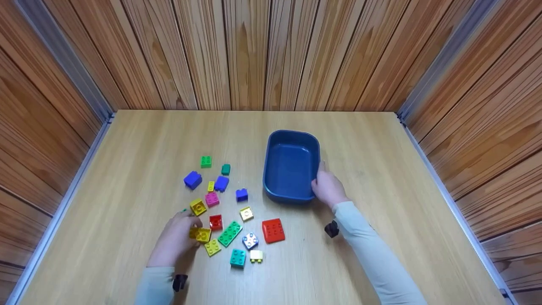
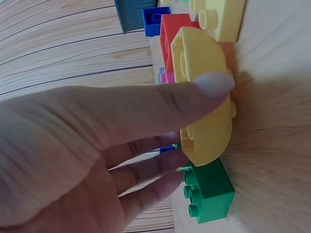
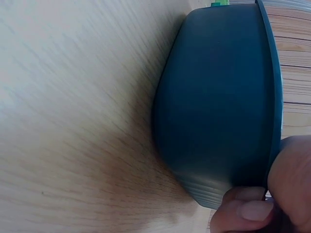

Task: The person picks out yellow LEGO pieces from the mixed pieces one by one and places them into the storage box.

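Observation:
On the left of the table, my left hand [image 1: 175,235] pinches a yellow curved toy brick [image 2: 210,128]. In the left wrist view its thumb lies across the brick's face, with the other fingers behind. A green toy brick [image 2: 216,191] stands right beside those fingertips. My right hand [image 1: 329,186] grips the right rim of a dark blue plastic tub [image 1: 292,198], thumb on one side and fingertips on the outer wall [image 3: 214,97]. The inside of the tub shows only its bare bottom.
Several toy bricks lie scattered left of the tub, among them a red brick [image 1: 273,231], a long green brick [image 1: 230,234], a pink brick [image 1: 212,199] and a blue brick [image 1: 193,180]. Wood-patterned walls [image 1: 245,55] stand behind and at both sides of the table.

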`<state>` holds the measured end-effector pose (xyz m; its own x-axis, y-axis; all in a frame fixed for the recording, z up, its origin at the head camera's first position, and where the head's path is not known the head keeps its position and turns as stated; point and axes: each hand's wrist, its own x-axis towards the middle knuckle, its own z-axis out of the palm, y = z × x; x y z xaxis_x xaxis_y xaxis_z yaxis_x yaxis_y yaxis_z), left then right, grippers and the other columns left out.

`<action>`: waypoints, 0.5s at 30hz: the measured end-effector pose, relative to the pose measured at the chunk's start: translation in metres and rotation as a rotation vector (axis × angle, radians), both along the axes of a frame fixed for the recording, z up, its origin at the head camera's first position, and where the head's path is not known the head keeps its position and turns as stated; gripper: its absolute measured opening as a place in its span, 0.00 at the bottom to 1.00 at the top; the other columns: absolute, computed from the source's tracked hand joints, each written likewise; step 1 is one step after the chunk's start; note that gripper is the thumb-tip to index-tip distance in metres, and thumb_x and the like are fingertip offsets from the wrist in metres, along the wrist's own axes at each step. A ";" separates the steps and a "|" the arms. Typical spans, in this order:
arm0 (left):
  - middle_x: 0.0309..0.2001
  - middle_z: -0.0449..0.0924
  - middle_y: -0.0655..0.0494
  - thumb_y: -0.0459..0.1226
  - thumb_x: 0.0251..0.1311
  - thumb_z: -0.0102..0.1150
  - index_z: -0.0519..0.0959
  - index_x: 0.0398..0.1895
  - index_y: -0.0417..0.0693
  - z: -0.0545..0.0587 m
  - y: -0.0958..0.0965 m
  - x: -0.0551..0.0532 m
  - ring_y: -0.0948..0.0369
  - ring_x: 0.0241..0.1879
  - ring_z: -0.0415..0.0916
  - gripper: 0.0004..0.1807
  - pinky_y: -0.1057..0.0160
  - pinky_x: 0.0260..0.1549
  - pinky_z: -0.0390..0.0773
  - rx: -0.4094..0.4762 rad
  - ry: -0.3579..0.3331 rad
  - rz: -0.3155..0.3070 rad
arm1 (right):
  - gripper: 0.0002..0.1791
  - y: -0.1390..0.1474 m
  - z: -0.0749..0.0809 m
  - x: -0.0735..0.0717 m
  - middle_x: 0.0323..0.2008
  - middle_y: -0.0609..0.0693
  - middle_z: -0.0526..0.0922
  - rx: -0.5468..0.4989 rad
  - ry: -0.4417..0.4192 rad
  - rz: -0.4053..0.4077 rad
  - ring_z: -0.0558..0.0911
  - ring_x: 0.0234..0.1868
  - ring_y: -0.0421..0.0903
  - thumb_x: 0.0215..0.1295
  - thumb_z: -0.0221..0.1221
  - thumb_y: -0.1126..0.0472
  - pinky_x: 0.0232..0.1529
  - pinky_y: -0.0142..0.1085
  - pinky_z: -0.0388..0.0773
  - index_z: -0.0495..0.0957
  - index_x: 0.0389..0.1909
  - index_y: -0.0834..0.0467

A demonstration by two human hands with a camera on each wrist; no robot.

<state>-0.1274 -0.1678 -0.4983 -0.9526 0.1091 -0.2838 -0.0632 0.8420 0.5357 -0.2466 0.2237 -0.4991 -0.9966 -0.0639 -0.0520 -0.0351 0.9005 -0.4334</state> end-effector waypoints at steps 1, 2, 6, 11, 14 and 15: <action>0.55 0.73 0.38 0.23 0.42 0.72 0.84 0.37 0.45 0.000 0.000 0.000 0.42 0.56 0.69 0.17 0.42 0.56 0.67 0.007 -0.006 0.003 | 0.38 0.000 0.000 0.000 0.20 0.54 0.75 0.001 -0.002 0.000 0.76 0.20 0.48 0.67 0.50 0.64 0.21 0.39 0.71 0.43 0.71 0.73; 0.53 0.75 0.40 0.23 0.42 0.71 0.83 0.37 0.45 0.001 0.001 0.000 0.44 0.54 0.71 0.17 0.43 0.55 0.69 0.014 -0.014 0.006 | 0.38 0.000 0.000 0.000 0.19 0.53 0.74 0.004 0.000 -0.003 0.76 0.19 0.48 0.67 0.50 0.64 0.20 0.38 0.70 0.43 0.71 0.73; 0.45 0.79 0.48 0.24 0.45 0.71 0.83 0.40 0.43 0.005 0.001 -0.001 0.50 0.47 0.75 0.17 0.47 0.51 0.74 0.027 -0.033 0.012 | 0.38 0.000 -0.001 0.000 0.19 0.53 0.74 0.016 0.009 -0.007 0.75 0.20 0.48 0.66 0.50 0.64 0.20 0.39 0.70 0.44 0.71 0.73; 0.43 0.79 0.50 0.24 0.45 0.70 0.83 0.42 0.41 0.013 0.000 -0.001 0.52 0.45 0.75 0.17 0.49 0.50 0.75 0.026 -0.024 0.001 | 0.38 -0.001 -0.001 0.000 0.18 0.52 0.74 0.006 -0.006 -0.011 0.75 0.18 0.48 0.67 0.50 0.64 0.19 0.38 0.70 0.42 0.71 0.72; 0.44 0.79 0.48 0.24 0.45 0.71 0.83 0.42 0.41 0.017 -0.001 0.000 0.52 0.46 0.75 0.17 0.49 0.50 0.75 0.028 -0.012 0.002 | 0.38 -0.001 -0.001 0.000 0.17 0.51 0.73 -0.006 -0.022 -0.018 0.74 0.16 0.46 0.68 0.49 0.63 0.18 0.37 0.69 0.41 0.72 0.71; 0.45 0.78 0.47 0.25 0.45 0.71 0.83 0.42 0.41 0.019 -0.001 0.000 0.51 0.47 0.75 0.18 0.48 0.51 0.74 0.030 -0.009 0.004 | 0.38 -0.001 -0.001 0.000 0.17 0.51 0.73 -0.009 -0.028 -0.018 0.74 0.16 0.46 0.68 0.49 0.63 0.18 0.36 0.69 0.41 0.72 0.71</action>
<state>-0.1274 -0.1690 -0.4797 -0.9504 0.1142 -0.2892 -0.0714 0.8251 0.5604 -0.2465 0.2230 -0.4998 -0.9958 -0.0463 -0.0790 -0.0066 0.8969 -0.4422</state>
